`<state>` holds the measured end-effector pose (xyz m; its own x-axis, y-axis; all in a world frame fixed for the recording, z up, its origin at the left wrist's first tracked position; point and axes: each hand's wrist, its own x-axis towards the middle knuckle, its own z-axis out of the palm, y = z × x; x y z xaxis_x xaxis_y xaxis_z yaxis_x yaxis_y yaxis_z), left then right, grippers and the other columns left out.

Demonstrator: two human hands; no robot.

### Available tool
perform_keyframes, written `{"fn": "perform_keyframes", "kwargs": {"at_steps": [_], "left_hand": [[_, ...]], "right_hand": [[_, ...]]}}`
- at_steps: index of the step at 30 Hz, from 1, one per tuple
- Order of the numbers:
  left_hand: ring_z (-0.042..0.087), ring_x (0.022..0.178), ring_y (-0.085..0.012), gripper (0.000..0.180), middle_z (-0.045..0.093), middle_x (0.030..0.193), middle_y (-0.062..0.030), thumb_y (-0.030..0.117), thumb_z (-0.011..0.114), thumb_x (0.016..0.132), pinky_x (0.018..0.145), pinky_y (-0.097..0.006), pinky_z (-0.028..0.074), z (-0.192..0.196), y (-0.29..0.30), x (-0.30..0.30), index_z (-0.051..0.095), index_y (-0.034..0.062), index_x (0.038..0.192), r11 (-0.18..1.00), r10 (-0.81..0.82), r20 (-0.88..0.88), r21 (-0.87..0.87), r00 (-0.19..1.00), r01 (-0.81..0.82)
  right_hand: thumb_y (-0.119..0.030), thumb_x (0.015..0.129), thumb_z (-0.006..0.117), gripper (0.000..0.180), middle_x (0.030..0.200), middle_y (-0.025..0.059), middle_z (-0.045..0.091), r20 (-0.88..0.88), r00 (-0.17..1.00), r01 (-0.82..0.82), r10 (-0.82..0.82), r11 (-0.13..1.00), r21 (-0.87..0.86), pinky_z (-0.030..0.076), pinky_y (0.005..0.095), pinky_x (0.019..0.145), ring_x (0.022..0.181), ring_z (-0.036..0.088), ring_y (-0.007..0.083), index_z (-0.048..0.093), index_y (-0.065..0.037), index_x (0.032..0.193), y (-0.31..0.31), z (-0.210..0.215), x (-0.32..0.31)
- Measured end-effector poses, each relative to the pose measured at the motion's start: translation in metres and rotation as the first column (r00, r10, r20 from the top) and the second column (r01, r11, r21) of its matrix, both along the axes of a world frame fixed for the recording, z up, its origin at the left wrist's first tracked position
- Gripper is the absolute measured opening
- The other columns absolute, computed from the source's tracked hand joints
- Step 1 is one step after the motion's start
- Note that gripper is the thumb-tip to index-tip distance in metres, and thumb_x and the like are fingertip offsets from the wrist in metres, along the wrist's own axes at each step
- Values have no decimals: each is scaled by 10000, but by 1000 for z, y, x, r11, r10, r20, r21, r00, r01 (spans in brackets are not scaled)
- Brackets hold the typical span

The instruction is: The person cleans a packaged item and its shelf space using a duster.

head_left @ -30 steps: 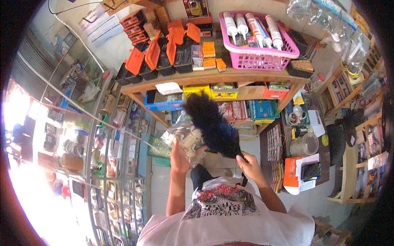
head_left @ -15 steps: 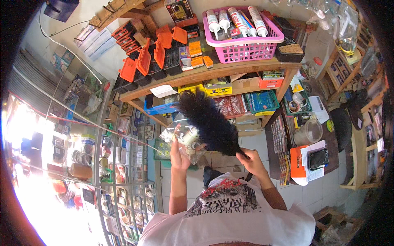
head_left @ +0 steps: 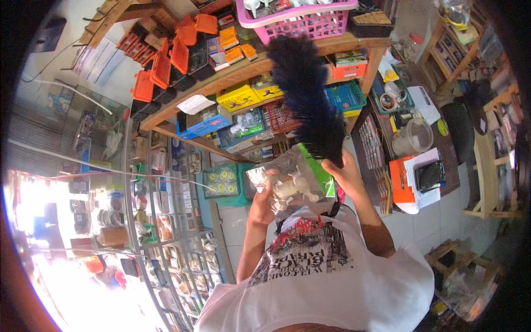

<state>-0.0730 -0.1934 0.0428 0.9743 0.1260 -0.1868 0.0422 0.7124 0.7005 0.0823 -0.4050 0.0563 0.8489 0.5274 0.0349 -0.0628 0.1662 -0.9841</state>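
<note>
With the left hand [head_left: 264, 200] gripping a clear plastic packet of white fittings [head_left: 287, 185] at chest height and the right hand [head_left: 347, 172] clutching a black feather duster [head_left: 307, 94] raised above it, light downward strokes across a steady packet probably clean best.

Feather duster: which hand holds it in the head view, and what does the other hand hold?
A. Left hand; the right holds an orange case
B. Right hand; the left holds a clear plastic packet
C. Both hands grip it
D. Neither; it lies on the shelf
B. The right hand grips the base of the black feather duster, while the left hand holds a clear plastic packet with pale parts inside.
</note>
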Motion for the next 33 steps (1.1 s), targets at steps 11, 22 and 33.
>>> {"fn": "perform_keyframes", "kwargs": {"at_steps": [11,22,33], "left_hand": [[646,1097,-308,375,648,1195,-154,214,626,974,897,-454,566,-29,-15,-1,515,33,1282,994,105,-122,26,987,-103],[665,940,-190,276,683,1059,-85,198,642,962,806,-351,551,-31,-18,1,603,1,1151,946,259,-261,264,930,-189],[662,1035,-278,334,646,1146,-135,336,559,1010,834,-447,571,-34,6,-2,561,58,1194,961,275,-243,84,930,-262]], "right_hand": [[-118,872,757,246,957,12,718,-52,999,-12,6,993,-121,505,267,756,857,617,83,695,14,1070,1,-17,-15],[-161,875,766,234,866,-16,694,-54,997,51,-58,992,-118,481,253,680,778,594,67,702,6,1026,2,-25,-25],[-192,835,806,345,894,48,732,15,985,-162,172,954,-253,508,281,768,802,620,94,697,31,1075,-8,-31,-8]]}}
